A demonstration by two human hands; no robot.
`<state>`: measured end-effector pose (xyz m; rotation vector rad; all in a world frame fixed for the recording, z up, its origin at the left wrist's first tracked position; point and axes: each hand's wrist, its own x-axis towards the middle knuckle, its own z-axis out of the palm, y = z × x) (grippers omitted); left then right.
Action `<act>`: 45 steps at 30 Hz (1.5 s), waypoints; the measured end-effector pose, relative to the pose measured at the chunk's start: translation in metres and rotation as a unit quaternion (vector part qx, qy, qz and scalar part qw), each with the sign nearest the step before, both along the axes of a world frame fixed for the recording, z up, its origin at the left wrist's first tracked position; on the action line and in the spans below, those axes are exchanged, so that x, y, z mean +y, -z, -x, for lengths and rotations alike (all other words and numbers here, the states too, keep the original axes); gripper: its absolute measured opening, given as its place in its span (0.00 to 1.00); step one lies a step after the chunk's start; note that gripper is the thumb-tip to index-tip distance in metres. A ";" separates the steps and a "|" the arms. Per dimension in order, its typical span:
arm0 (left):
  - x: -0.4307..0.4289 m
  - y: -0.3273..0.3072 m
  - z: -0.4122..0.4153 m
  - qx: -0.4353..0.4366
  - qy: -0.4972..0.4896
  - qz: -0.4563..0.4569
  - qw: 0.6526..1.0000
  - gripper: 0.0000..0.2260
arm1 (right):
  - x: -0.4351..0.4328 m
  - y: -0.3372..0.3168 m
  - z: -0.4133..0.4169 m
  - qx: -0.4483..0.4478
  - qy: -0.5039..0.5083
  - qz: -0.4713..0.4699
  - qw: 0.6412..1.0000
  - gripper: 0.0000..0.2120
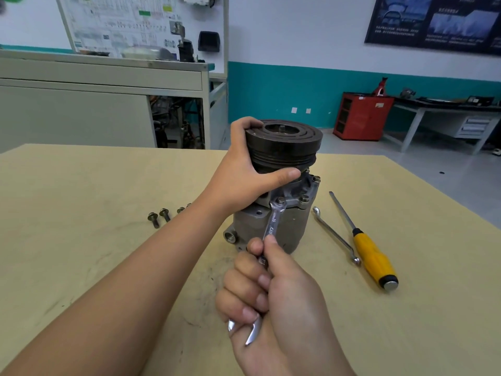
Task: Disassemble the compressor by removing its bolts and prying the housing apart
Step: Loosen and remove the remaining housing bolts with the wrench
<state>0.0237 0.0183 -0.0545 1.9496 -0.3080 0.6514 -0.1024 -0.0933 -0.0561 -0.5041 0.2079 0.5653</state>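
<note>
On table — left grip clasps compressor pulley; right grip clenches wrench on bolt.

grey metal compressor with black grooved pulley: upright on my wooden table | silver open-end wrench: head sits on a front flange bolt, handle toward me | loose dark bolts: in a row at its left
</note>
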 end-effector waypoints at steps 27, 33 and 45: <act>0.004 -0.001 0.000 0.013 0.042 -0.013 0.999 0.36 | 0.009 -0.004 -0.005 0.025 0.019 -0.012 0.999 0.17; 0.003 -0.004 0.004 0.017 0.041 -0.021 0.999 0.33 | -0.003 -0.003 -0.008 0.008 -0.021 0.019 1.000 0.18; -0.002 -0.003 0.005 0.025 0.019 -0.024 0.999 0.33 | -0.023 -0.007 -0.016 -0.019 -0.077 0.147 0.986 0.20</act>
